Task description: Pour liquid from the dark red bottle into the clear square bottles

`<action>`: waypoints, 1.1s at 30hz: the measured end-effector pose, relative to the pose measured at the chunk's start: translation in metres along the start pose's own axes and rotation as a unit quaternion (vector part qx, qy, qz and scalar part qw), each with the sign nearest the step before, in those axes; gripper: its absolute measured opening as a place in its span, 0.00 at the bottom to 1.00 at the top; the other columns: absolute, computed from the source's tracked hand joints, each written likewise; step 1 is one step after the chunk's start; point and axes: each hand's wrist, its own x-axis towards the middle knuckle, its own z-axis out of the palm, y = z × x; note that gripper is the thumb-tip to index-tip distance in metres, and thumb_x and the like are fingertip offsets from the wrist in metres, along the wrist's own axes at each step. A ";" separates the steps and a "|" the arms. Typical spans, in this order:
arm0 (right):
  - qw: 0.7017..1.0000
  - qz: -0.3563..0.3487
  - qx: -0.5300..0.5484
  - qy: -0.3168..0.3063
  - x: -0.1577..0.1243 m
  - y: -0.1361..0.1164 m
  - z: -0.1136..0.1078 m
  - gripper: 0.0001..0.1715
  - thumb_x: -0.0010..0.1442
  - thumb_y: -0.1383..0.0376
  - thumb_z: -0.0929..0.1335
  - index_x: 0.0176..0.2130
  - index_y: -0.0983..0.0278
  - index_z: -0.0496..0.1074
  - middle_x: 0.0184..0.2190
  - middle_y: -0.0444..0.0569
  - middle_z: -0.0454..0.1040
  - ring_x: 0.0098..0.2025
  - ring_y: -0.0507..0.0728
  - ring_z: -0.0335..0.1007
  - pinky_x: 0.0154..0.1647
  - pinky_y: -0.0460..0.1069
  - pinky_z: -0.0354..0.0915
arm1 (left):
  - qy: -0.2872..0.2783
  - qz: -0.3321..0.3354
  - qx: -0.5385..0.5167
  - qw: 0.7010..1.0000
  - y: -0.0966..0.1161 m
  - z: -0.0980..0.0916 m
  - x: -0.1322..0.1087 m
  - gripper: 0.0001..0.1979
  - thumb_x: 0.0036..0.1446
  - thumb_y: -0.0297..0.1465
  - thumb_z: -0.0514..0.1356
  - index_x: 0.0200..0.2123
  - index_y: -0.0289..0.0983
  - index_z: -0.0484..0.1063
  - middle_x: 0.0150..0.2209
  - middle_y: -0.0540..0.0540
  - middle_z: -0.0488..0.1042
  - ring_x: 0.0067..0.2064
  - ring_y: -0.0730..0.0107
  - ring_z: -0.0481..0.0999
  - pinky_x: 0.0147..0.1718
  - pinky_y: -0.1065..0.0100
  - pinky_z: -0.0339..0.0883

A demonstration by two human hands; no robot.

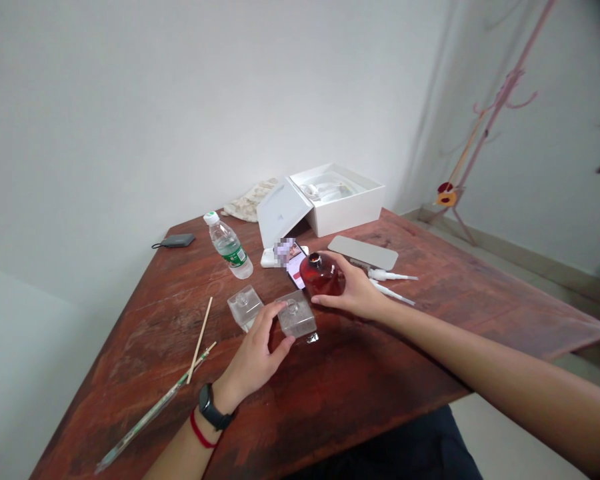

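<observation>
My right hand [357,290] is wrapped around a dark amber bottle [323,277] with an open mouth and no cap. Low over the wood, the bottle leans a little to the left. My left hand [253,353] grips the left side of a clear square container [296,315], index finger at its upper corner and thumb at its lower one. Just left of it stands a second clear square container [245,305], partly behind my fingers. A small shiny wet patch [312,338] shows by the gripped container. Behind the amber bottle lies a lit phone [296,268], partly covered.
A water bottle [230,247] stands behind the containers. White droppers [393,293] and a grey case [364,252] lie right. Chopsticks [200,340], one in a wrapper [145,420], lie left. An open white box [347,207] and a dark pouch [176,241] are farther back.
</observation>
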 end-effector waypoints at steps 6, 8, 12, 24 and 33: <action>1.000 0.008 -0.001 0.000 -0.001 0.000 -0.001 0.53 0.51 0.56 0.85 0.69 0.58 0.67 0.65 0.59 0.79 0.66 0.71 0.78 0.70 0.66 0.71 | -0.010 -0.006 0.001 1.000 0.004 -0.001 0.001 0.29 0.74 0.33 0.61 0.74 0.46 0.58 0.71 0.37 0.68 0.72 0.47 0.69 0.73 0.44 0.62; 1.000 0.012 -0.007 -0.003 -0.001 -0.002 -0.001 0.53 0.51 0.56 0.84 0.69 0.58 0.67 0.64 0.59 0.80 0.65 0.71 0.78 0.69 0.66 0.71 | -0.009 -0.008 -0.006 1.000 0.005 -0.002 0.001 0.29 0.74 0.32 0.61 0.73 0.45 0.59 0.71 0.37 0.69 0.72 0.47 0.70 0.73 0.45 0.62; 1.000 0.021 -0.002 -0.017 -0.002 -0.004 -0.002 0.52 0.53 0.56 0.84 0.69 0.60 0.66 0.64 0.60 0.79 0.65 0.71 0.79 0.69 0.65 0.72 | 0.006 -0.007 -0.032 0.999 0.008 -0.002 0.001 0.29 0.72 0.31 0.62 0.72 0.44 0.61 0.70 0.37 0.71 0.70 0.48 0.72 0.73 0.44 0.63; 0.999 0.030 0.040 -0.006 -0.005 0.005 0.002 0.52 0.50 0.57 0.83 0.68 0.58 0.67 0.63 0.59 0.80 0.62 0.70 0.81 0.64 0.63 0.76 | 0.014 0.004 -0.034 0.999 0.006 0.003 -0.004 0.30 0.72 0.32 0.60 0.74 0.47 0.60 0.71 0.40 0.72 0.69 0.47 0.75 0.71 0.47 0.68; 0.999 0.045 0.008 -0.003 -0.007 0.011 0.000 0.54 0.50 0.57 0.84 0.68 0.59 0.66 0.65 0.61 0.78 0.67 0.71 0.77 0.70 0.66 0.70 | 0.008 0.002 -0.036 0.999 0.008 0.003 -0.006 0.38 0.67 0.29 0.63 0.77 0.47 0.57 0.73 0.41 0.69 0.72 0.47 0.72 0.72 0.48 0.66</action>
